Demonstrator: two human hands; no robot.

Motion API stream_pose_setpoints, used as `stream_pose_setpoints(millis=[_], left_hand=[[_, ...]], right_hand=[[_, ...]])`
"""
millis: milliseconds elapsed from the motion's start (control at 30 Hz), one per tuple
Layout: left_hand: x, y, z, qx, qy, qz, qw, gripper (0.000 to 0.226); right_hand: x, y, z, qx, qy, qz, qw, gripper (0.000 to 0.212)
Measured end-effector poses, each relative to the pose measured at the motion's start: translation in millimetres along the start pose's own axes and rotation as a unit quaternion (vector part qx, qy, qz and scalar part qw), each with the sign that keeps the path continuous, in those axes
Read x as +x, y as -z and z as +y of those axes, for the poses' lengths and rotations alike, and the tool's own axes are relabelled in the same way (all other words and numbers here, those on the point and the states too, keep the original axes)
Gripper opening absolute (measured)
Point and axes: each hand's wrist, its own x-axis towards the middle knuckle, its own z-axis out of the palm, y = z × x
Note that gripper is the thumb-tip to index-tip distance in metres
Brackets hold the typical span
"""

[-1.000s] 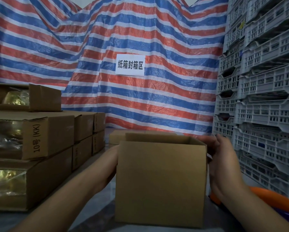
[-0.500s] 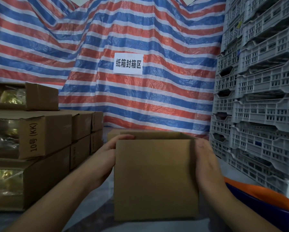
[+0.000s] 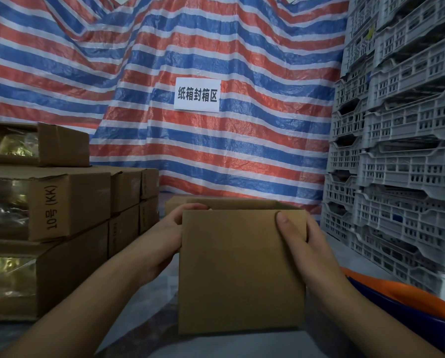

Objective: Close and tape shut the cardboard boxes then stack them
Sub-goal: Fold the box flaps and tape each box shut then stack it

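Cardboard box [image 3: 242, 275] plain brown, top open, untaped; both hands grip its upper corners.

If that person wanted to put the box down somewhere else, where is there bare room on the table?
Bare grey table shows between the held box and the stacked boxes at left. Right is crowded: orange tub, grey crates.

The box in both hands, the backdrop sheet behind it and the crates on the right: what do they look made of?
Box: plain brown cardboard, matte, with thin flap edges; both the left hand and right hand grip it.
Backdrop sheet: probably woven plastic tarpaulin, with red, blue and white stripes, crinkled and slightly shiny.
Crates: likely moulded plastic, pale grey, with regular slotted walls.
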Motion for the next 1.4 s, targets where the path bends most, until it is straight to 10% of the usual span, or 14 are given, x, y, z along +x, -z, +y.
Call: stream_pose_setpoints(millis=[600,1100,1400], left_hand=[[-3.6,-1.2,2.8,0.000,0.007,-0.015,1.000,0.031],[-17.2,-7.0,15.5,-0.003,-0.029,0.064,0.998,0.059],[-28.5,3.2,13.5,0.089,-0.029,-0.068,0.993,0.062]], right_hand=[[4.4,13.0,-0.2,-0.096,0.073,-0.075,0.990,0.047],[9.8,18.7,4.8,-0.059,0.033,-0.111,0.991,0.069],[5.0,14.1,-3.3,-0.070,0.036,-0.102,0.992,0.054]])
